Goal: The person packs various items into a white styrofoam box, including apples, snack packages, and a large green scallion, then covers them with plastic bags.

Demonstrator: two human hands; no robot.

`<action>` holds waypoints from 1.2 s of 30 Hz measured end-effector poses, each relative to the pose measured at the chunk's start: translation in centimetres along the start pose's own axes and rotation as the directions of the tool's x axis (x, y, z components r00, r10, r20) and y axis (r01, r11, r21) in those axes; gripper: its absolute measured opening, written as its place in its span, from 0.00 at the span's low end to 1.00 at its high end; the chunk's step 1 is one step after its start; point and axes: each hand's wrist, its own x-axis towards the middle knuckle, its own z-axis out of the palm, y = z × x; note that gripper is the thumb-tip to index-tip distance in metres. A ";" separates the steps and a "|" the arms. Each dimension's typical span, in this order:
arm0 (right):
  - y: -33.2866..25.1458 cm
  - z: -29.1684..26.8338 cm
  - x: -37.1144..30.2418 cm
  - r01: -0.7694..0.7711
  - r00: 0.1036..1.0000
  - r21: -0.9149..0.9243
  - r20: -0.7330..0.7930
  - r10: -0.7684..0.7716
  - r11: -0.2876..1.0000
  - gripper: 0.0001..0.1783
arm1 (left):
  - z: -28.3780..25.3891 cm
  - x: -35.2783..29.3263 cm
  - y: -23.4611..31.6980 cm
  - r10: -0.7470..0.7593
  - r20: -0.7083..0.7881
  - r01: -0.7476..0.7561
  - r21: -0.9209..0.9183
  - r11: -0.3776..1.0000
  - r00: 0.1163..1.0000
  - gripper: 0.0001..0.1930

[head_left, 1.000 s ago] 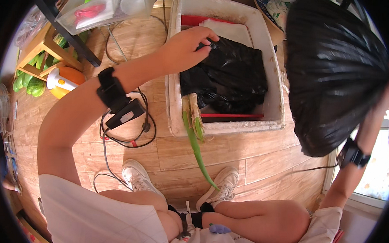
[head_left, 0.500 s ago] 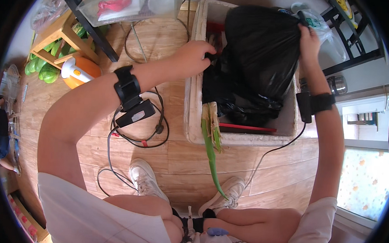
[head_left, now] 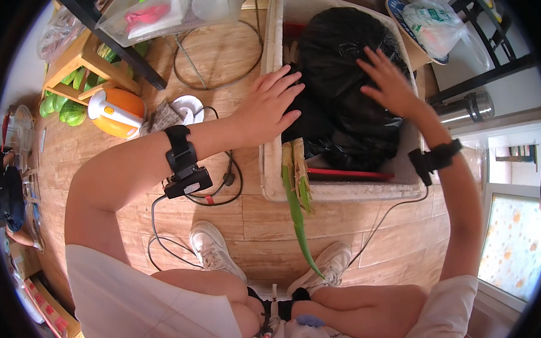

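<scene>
A full black plastic bag (head_left: 348,57) lies in a white foam box (head_left: 270,175) on the floor before me. My left hand (head_left: 267,105) is open, its fingers spread against the bag's left side at the box's edge. Over the right part of the bag is my right hand (head_left: 390,88), fingers apart; whether it touches the plastic I cannot tell. A leek with a long green leaf (head_left: 295,215) hangs over the box's front rim. Something flat and red (head_left: 349,173) shows below the bag. The rest of the box's contents are mostly hidden.
An orange and white appliance (head_left: 117,113) stands left on the wooden floor, near a wooden stool (head_left: 82,58) with melons. Cables (head_left: 234,179) loop beside the box. A clear plastic bin (head_left: 168,16) is upper left; a white plastic bag (head_left: 434,25) sits upper right.
Both hands have let go of the black bag's edges and opened. The bag has settled lower and rounder in the box. My right hand has come inward over it.
</scene>
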 end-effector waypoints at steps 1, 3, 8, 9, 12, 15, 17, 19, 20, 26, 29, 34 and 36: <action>-1.1 0.9 -0.6 -0.039 0.999 -0.008 0.003 0.039 0.999 0.34 | 0.3 -0.1 -0.2 -0.002 -0.030 0.002 -0.008 1.000 1.000 0.25; -2.0 0.7 -0.8 -0.094 0.995 -0.001 0.044 0.094 0.996 0.35 | 0.3 0.0 -0.1 -0.001 -0.041 0.000 -0.025 1.000 0.999 0.25; -4.8 -4.8 -1.7 -0.106 0.987 0.265 0.148 0.068 0.958 0.36 | -2.5 -4.3 2.4 0.001 0.038 -0.001 -0.010 1.000 0.999 0.31; -5.2 -5.8 -4.0 -0.030 0.993 0.318 0.115 -0.008 0.948 0.38 | -1.5 -4.7 3.1 0.063 0.080 -0.053 -0.123 0.991 0.995 0.33; -8.8 -6.7 -8.7 0.220 0.965 0.292 0.073 -0.251 0.931 0.40 | -1.1 -7.9 3.8 0.139 0.171 -0.112 -0.161 0.981 0.975 0.43; -11.7 -4.7 -13.8 0.267 0.953 0.294 0.058 -0.296 0.918 0.39 | -0.8 -8.5 4.6 0.127 0.184 -0.084 -0.225 0.971 0.975 0.52; -12.9 -3.5 -15.5 0.221 0.966 0.244 0.079 -0.246 0.944 0.40 | -0.7 -8.1 5.0 0.117 0.199 -0.077 -0.197 0.977 0.973 0.52; -12.5 -2.4 -15.4 0.283 0.955 0.135 0.056 -0.293 0.949 0.40 | -0.7 -7.8 4.9 0.112 0.207 -0.077 -0.172 0.982 0.972 0.53; -12.1 -2.2 -15.3 0.345 0.938 0.015 0.040 -0.345 0.939 0.40 | -0.7 -7.8 4.8 0.119 0.182 -0.083 -0.191 0.978 0.976 0.54; -10.1 -1.4 -13.5 0.327 0.945 0.004 -0.013 -0.327 0.945 0.40 | -1.2 -5.4 3.3 0.099 0.171 -0.076 -0.134 0.988 0.980 0.53; -8.0 -0.8 -11.4 0.294 0.956 -0.002 0.003 -0.294 0.956 0.43 | -0.9 -3.5 1.8 0.048 0.150 -0.042 -0.043 0.998 0.987 0.52; -4.1 0.3 -7.0 0.241 0.970 -0.026 -0.022 -0.241 0.970 0.44 | -0.6 -0.5 -1.3 0.003 0.034 -0.005 0.072 0.997 0.999 0.51; -2.2 0.9 -5.8 0.230 0.971 -0.095 -0.050 -0.235 0.969 0.45 | -0.2 1.1 -2.6 0.021 0.025 -0.022 0.066 0.998 0.999 0.51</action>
